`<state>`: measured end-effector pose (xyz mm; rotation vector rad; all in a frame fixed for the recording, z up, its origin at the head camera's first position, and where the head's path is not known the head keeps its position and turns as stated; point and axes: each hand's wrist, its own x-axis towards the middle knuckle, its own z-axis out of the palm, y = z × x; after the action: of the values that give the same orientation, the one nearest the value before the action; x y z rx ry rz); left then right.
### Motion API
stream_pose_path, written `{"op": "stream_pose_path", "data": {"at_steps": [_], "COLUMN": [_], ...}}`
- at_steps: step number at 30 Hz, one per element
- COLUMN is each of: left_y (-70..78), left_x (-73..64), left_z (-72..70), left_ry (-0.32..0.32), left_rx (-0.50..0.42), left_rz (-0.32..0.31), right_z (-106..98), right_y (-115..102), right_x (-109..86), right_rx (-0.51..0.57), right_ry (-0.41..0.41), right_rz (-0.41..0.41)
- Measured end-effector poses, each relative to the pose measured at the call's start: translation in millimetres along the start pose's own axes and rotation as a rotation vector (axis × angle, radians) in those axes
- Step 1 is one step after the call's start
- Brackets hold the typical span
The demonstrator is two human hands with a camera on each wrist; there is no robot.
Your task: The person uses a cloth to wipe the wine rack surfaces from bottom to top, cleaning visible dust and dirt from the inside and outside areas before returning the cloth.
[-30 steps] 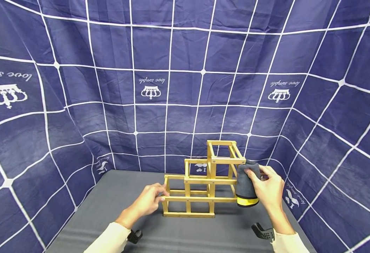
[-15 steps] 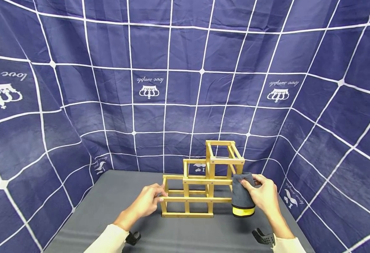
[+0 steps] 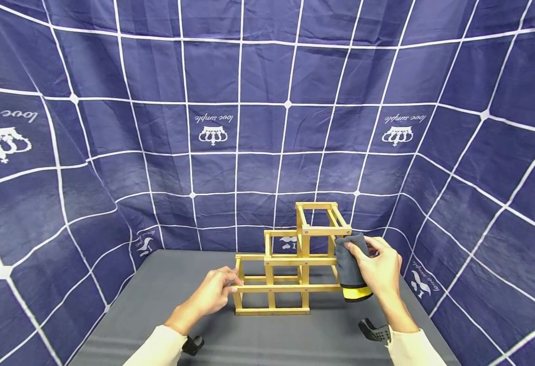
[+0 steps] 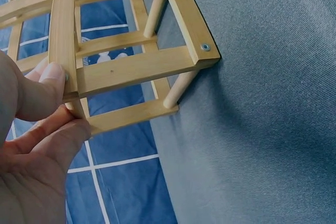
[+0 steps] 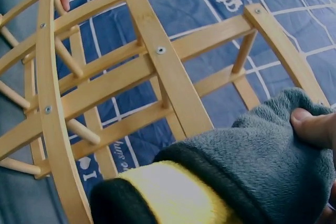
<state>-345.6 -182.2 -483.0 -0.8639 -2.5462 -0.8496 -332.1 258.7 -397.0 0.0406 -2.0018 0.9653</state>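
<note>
A stepped wooden rack [image 3: 286, 288] of slats and round dowels stands at the middle of the surface, tallest at its right end. My left hand [image 3: 214, 291] pinches its lower left end; in the left wrist view the thumb [image 4: 55, 80] lies on a slat and the fingers are behind it. My right hand [image 3: 381, 265] grips a folded grey cloth [image 3: 351, 267] with a yellow underside and black edging, held at the rack's right side just below the top tier. In the right wrist view the cloth [image 5: 273, 156] covers part of the slats [image 5: 163, 72].
A grey cloth-covered surface [image 3: 157, 295] lies under the rack. Dark blue curtains [image 3: 258, 127] with white grid lines hang behind it and along both sides. Each wrist wears a black strap, such as the left strap [image 3: 193, 345].
My right hand slid the cloth down the rack's right side, then brought it back up to just below the top tier. The left hand has kept its hold on the left end.
</note>
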Motion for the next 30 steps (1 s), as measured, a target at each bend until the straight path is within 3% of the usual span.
{"op": "stream_pose_path", "data": {"at_steps": [9,17,20,30], "left_y": [1.8,6.7,6.7,3.5], "left_x": [0.4,2.6,4.0,0.4], "left_z": [-3.0,5.7,7.7,10.1], "left_ry": [0.004,0.044,0.069,0.129], "left_rx": [-0.019,-0.013,0.009,0.084], "left_rz": [-0.042,-0.082,-0.064,0.041], "right_z": [0,-1,0,28], "right_y": [-2,-8,-14,-41], "right_x": [-8.3,-24.3,-23.2,-12.9], "right_rx": [0.006,0.099,0.14,0.121], "right_ry": [0.059,0.285,0.342,0.333], "right_rz": [0.0,-0.035,-0.051,-0.193]}}
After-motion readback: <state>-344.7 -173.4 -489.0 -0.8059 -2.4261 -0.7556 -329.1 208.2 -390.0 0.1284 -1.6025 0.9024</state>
